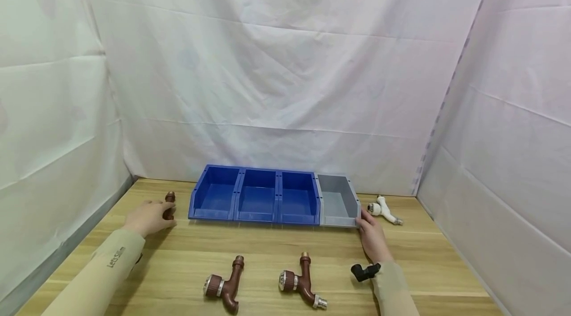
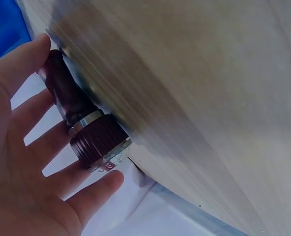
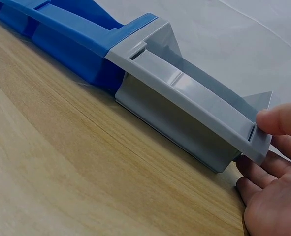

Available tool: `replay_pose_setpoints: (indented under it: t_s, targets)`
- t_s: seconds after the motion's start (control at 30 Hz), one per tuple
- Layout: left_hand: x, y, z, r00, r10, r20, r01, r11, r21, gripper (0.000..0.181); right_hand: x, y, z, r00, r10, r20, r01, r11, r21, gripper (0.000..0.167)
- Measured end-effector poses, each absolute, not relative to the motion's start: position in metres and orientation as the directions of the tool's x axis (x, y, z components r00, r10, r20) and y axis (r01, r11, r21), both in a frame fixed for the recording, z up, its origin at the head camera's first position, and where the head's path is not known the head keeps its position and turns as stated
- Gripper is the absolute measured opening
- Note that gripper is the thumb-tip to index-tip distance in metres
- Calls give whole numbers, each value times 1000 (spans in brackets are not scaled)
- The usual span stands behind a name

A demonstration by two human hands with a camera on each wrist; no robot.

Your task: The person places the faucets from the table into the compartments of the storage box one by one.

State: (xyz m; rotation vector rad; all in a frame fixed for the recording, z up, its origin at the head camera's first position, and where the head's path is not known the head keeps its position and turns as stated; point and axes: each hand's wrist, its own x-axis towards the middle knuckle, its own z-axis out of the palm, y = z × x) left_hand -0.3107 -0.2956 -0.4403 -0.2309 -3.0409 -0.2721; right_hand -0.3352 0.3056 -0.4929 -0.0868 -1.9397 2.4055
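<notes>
At the table's left, my left hand [image 1: 148, 218] is around a brown tap [image 1: 170, 197]. In the left wrist view, the hand [image 2: 34, 152] has its fingers spread behind the tap [image 2: 69, 93] and its thumb by one end; firm contact cannot be told. My right hand [image 1: 373, 237] pinches the front right corner of a grey bin [image 1: 338, 221]. The right wrist view shows the thumb of that hand [image 3: 278, 182] on the rim of the grey bin [image 3: 194, 103], with fingers below and beside it.
Three blue bins [image 1: 256, 217] stand in a row left of the grey one. Nearer lie two brown taps, one left [image 1: 229, 287] and one right [image 1: 305, 284]. A black tap [image 1: 366, 272] lies by the right wrist, a white tap [image 1: 386, 211] behind the right hand. White cloth [image 1: 267, 73] hangs behind.
</notes>
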Motion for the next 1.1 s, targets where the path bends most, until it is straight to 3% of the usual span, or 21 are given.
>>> replay_pose_setpoints:
  t_s: [1.1]
  targets:
    - [-325, -301, -430, -983, 185, 5, 181, 956, 232, 52, -337, 306, -495, -997, 76, 7, -22, -196, -980, 58]
